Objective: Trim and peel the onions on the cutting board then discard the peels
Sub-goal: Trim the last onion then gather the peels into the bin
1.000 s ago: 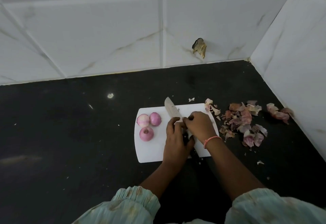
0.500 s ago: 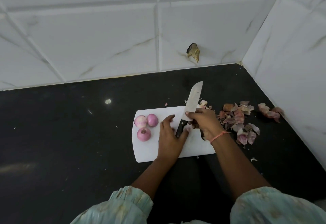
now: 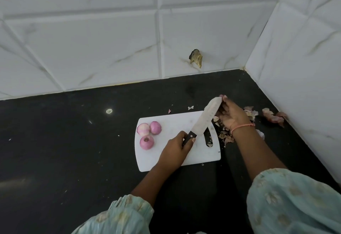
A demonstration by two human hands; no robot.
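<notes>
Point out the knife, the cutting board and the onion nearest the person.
knife (image 3: 203, 118): head view, middle of the blade.
cutting board (image 3: 201, 153): head view, bare white surface near its right end.
nearest onion (image 3: 146, 142): head view, centre of the peeled bulb.

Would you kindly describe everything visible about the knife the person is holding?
The knife has a broad, pale metal blade, dull and speckled, and a black handle with a light rivet. The left hand grips the handle over the white cutting board. The blade slants up and to the right, its tip past the board's far right corner. The right hand touches the blade near its tip, seemingly wiping it; a pinkish bit of peel shows there.
</notes>
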